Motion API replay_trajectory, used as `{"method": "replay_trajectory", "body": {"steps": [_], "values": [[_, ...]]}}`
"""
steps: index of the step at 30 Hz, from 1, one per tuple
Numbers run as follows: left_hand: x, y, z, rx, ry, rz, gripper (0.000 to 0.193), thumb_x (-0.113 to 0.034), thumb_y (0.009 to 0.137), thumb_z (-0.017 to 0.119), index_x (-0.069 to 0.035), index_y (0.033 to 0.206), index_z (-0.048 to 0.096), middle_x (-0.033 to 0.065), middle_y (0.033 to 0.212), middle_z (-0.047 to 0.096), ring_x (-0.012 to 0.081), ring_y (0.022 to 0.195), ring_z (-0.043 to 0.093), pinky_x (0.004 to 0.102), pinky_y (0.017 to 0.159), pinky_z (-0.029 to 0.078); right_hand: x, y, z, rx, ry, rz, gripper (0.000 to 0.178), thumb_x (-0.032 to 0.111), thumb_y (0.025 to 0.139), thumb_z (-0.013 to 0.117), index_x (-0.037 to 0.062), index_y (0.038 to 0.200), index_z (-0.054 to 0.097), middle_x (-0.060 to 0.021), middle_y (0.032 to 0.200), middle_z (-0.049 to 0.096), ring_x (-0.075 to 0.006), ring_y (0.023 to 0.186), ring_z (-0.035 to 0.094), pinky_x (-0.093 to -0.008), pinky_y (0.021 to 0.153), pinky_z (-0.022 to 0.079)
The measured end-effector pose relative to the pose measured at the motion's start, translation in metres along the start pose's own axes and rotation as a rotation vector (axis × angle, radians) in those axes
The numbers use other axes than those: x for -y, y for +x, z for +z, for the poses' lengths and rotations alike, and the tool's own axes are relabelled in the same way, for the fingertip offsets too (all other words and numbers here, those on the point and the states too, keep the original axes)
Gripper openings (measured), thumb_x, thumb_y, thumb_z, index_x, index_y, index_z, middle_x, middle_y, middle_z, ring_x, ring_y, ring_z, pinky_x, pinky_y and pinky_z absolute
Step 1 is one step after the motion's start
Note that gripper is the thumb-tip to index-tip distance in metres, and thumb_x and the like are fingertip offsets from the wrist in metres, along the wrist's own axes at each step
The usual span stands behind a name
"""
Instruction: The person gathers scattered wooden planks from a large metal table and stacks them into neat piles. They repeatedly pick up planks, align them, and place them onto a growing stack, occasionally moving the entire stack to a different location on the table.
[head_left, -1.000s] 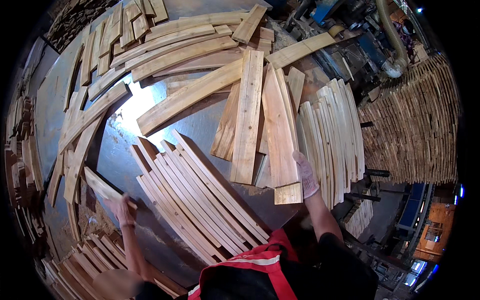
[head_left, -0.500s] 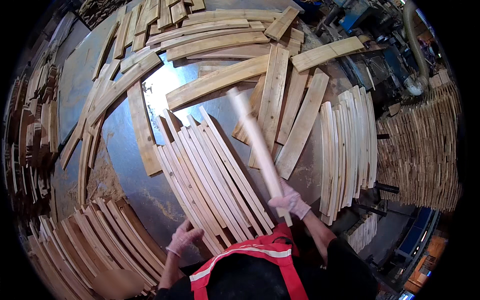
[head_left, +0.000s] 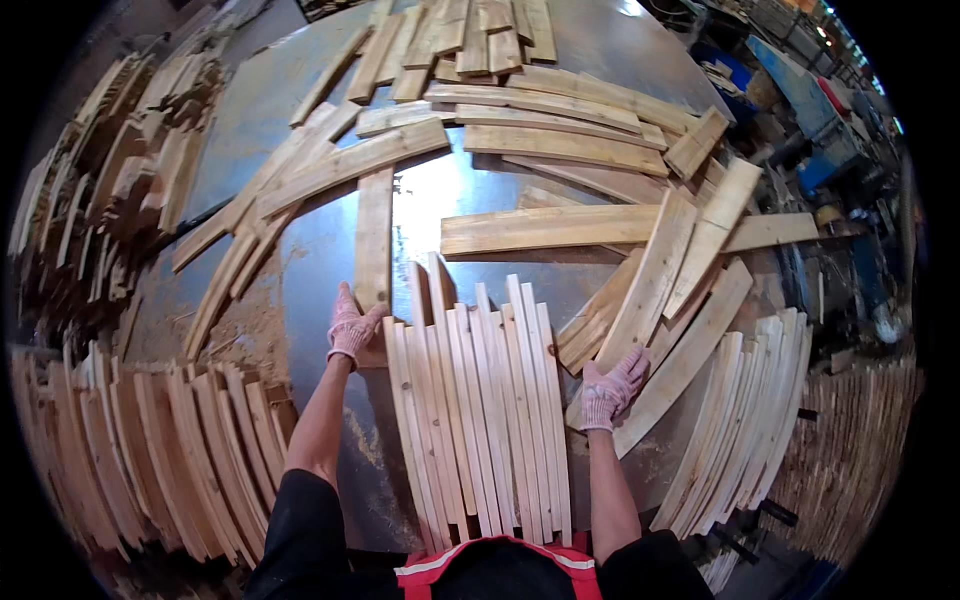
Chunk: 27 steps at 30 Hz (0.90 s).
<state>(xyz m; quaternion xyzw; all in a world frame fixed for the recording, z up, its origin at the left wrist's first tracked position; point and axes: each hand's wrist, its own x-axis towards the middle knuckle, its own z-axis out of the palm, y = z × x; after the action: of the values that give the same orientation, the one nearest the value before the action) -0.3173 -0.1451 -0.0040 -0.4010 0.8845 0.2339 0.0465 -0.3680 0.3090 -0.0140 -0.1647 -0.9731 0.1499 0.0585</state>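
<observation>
My left hand [head_left: 353,328], in a pale pinkish glove, is at the near end of a flat wooden board [head_left: 375,240]. Its fingers are apart, with the thumb against the board's edge. My right hand [head_left: 613,388], gloved likewise, lies with spread fingers over the near end of a slanting wooden board [head_left: 650,285]; its palm side is hidden. Between my arms, a row of narrow boards [head_left: 480,420] stands on edge, packed side by side, reaching toward my red apron [head_left: 500,556]. Their far ends are uneven.
Loose boards [head_left: 570,147] overlap across the metal table [head_left: 330,235]. Edge-on stacks flank me at the left [head_left: 160,450] and right [head_left: 745,420]. Sawdust [head_left: 240,345] lies on the left. More timber is piled at the far left [head_left: 100,180]; blue machinery [head_left: 800,110] stands far right.
The board swung in my right hand is released, and that hand has moved onto another board. My left hand has moved from the row's near end to a board beyond. The view has shifted.
</observation>
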Motion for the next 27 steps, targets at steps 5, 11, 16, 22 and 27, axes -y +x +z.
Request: {"method": "replay_trajectory", "body": {"steps": [5,11,16,22,27], "values": [[-0.024,0.042,0.019,-0.01,0.096,0.099,0.11,-0.031,0.066,0.083,0.0,0.156,0.029,0.024,0.149,0.045,0.0392,0.142,0.041,0.0432,0.119,0.034,-0.017,-0.006,-0.049,0.059,0.383,-0.15,0.095,0.021,0.073,0.08,0.0012,0.154,0.035,-0.0245,0.156,0.04,-0.0408,0.145,0.037,-0.0467,0.122,0.031],[-0.009,0.051,-0.038,0.139,-0.333,0.039,0.114,-0.014,0.067,0.081,-0.004,0.162,0.02,0.0235,0.148,0.051,0.0346,0.129,0.056,0.0359,0.108,0.048,0.158,0.19,-0.077,0.222,0.825,-0.56,0.082,0.03,0.088,0.071,-0.0052,0.152,0.035,-0.025,0.154,0.042,-0.0348,0.142,0.043,-0.0409,0.118,0.035],[0.002,0.031,-0.099,0.379,-0.868,-0.055,0.097,-0.016,0.073,0.075,-0.004,0.158,0.029,0.0091,0.104,0.058,0.0157,0.083,0.058,0.029,0.07,0.051,0.209,0.326,-0.007,0.256,0.124,-1.093,0.091,0.055,0.088,0.071,-0.0018,0.151,0.037,-0.0256,0.152,0.047,-0.0352,0.135,0.05,-0.0426,0.11,0.043],[0.009,-0.028,-0.12,0.622,-1.343,-0.065,0.086,-0.032,0.074,0.086,-0.003,0.145,0.047,0.0098,0.114,0.06,0.0166,0.094,0.061,0.0293,0.071,0.055,0.16,0.228,0.032,0.338,-0.586,-1.106,0.104,0.044,0.07,0.082,0.0078,0.156,0.037,-0.0194,0.135,0.059,-0.0355,0.124,0.057,-0.0462,0.103,0.045],[0.025,-0.125,-0.12,0.476,-1.329,-0.17,0.094,-0.04,0.07,0.088,-0.002,0.145,0.046,0.0132,0.12,0.06,0.0209,0.099,0.063,0.0335,0.081,0.058,0.098,0.172,-0.01,0.631,-0.509,-0.94,0.098,0.054,0.077,0.074,0.0013,0.152,0.039,-0.0207,0.119,0.064,-0.0339,0.107,0.065,-0.0419,0.091,0.052]]}}
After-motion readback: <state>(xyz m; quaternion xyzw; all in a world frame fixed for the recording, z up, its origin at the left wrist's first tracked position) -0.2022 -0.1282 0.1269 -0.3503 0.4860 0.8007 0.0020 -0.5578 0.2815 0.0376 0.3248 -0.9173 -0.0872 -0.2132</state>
